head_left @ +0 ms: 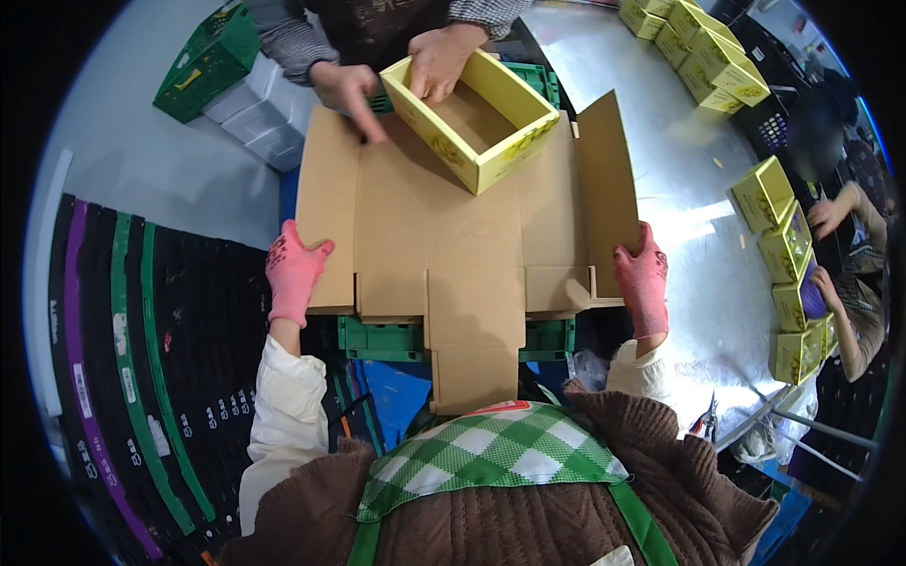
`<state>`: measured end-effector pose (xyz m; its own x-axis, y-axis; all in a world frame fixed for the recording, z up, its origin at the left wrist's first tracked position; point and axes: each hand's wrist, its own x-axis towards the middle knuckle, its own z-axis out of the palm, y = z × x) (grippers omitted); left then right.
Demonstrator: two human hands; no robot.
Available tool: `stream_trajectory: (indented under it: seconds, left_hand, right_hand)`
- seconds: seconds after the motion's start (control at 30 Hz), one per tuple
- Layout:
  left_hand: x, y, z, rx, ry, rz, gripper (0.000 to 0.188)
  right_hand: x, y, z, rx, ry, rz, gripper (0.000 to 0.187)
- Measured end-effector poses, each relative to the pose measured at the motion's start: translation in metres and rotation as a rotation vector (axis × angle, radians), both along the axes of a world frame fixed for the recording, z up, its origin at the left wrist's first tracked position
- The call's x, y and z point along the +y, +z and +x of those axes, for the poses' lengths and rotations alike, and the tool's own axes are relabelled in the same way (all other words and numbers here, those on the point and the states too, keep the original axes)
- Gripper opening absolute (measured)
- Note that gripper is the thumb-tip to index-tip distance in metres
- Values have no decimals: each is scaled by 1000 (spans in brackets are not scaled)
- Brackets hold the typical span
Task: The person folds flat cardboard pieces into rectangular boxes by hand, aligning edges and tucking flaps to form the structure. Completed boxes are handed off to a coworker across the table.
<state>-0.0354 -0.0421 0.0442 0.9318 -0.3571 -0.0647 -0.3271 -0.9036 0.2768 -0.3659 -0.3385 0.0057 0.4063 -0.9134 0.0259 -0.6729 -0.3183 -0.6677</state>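
A flat, partly unfolded brown cardboard box blank (472,255) lies before me on a green crate (382,340). Its left and right side flaps stand partly raised. My left hand (296,269), in a pink glove, grips the lower part of the left flap. The right flap's outer edge is in my right hand (644,278), also gloved in pink. Over the blank's far part, a co-worker's hand (442,61) reaches inside an open yellow box (472,123). The co-worker's other hand (354,94) is blurred, near the far left flap.
Stacked black crates (208,377) stand on my left. On the right is a metal table (651,123) with several yellow boxes (793,245) along its far side, where another person's hands (830,212) work. A green crate (208,71) sits at the far left.
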Motion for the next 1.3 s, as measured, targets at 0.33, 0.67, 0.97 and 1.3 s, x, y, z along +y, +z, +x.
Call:
stream_trajectory:
  seconds: [0.33, 0.67, 0.97, 1.3]
  left_hand:
    - [17, -27, 8, -81, -108, -255, 52]
    - [19, -26, 7, -180, -128, -154, 52]
    - [-42, -50, -60, -207, -525, -152, 50]
    - [-42, -68, -63, -130, -135, 22, 86]
  right_hand:
    - [5, 22, 3, 122, 10, -11, 43]
    - [22, 4, 27, -358, 324, 386, 64]
    - [42, -39, 49, 10, 347, -174, 43]
    - [14, -21, 40, -23, 80, 296, 92]
